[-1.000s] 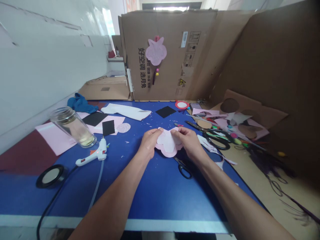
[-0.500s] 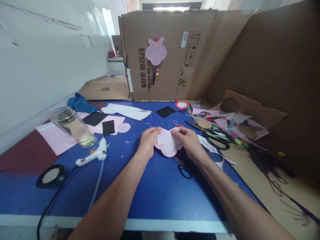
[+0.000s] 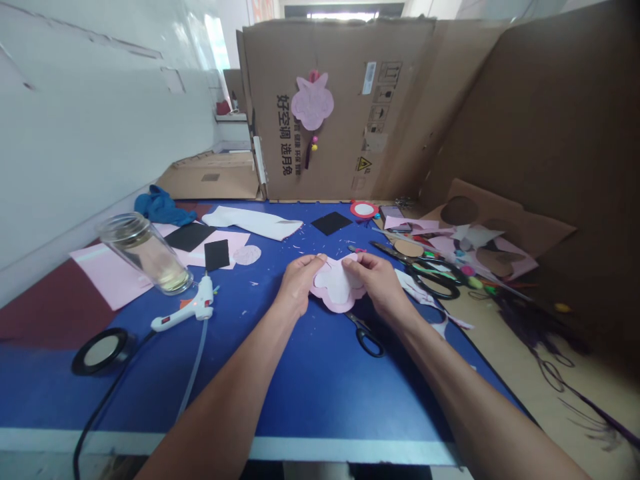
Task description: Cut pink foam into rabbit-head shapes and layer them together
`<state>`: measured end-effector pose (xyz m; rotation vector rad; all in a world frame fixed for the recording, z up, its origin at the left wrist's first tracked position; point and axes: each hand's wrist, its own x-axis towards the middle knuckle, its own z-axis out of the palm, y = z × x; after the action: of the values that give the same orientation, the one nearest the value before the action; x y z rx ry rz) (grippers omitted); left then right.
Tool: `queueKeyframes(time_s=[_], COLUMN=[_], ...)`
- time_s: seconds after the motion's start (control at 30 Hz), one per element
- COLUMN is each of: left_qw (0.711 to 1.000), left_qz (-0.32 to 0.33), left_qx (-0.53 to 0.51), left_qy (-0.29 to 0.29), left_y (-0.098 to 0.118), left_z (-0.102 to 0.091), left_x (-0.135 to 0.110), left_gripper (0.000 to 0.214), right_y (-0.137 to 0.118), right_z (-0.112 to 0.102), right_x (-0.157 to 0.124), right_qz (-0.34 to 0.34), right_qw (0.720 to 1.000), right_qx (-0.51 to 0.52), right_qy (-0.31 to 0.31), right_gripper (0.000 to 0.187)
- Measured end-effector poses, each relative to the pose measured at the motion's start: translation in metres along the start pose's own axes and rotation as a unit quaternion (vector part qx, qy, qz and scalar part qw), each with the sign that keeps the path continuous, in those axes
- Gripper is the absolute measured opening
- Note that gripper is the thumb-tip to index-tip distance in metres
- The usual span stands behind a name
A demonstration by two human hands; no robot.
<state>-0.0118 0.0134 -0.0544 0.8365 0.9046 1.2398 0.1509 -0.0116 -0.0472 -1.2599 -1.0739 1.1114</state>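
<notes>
Both hands hold a pink felt cutout (image 3: 336, 290) with lobed edges, just above the blue table (image 3: 310, 380). My left hand (image 3: 299, 283) pinches its left upper edge with thumb and fingers closed. My right hand (image 3: 379, 281) grips the right upper edge the same way. A paler pink layer lies on top of the darker pink one. Small black-handled scissors (image 3: 366, 335) lie on the table right under my right wrist.
A white glue gun (image 3: 187, 310) with its cable and a glass jar (image 3: 147, 253) lie at the left. Black and pink felt sheets (image 3: 210, 250) sit behind them. Large scissors (image 3: 430, 272) and craft scraps crowd the right. A cardboard wall (image 3: 350, 107) carries a finished pink ornament (image 3: 312, 103).
My hands and the cutout have stayed almost in place. The fingers have shifted slightly along the cutout's top edge.
</notes>
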Motion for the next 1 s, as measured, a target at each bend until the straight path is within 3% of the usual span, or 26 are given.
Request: queueKeyframes(time_s=[0.63,1.0], left_qw=[0.998,0.999], left_qz=[-0.032,-0.026], left_qx=[0.034,0.045], left_qy=[-0.047,-0.018], left_y=[-0.003,-0.006], left_z=[-0.004,-0.004], left_x=[-0.001,0.0], left_gripper=[0.034,0.032], right_y=[0.004,0.01], right_z=[-0.002,-0.001], right_x=[0.004,0.007], right_qz=[-0.014,-0.036], right_qw=[1.0,0.999], right_qx=[-0.004,0.004], right_qy=[0.001,-0.02], right_gripper=[0.039,0.038])
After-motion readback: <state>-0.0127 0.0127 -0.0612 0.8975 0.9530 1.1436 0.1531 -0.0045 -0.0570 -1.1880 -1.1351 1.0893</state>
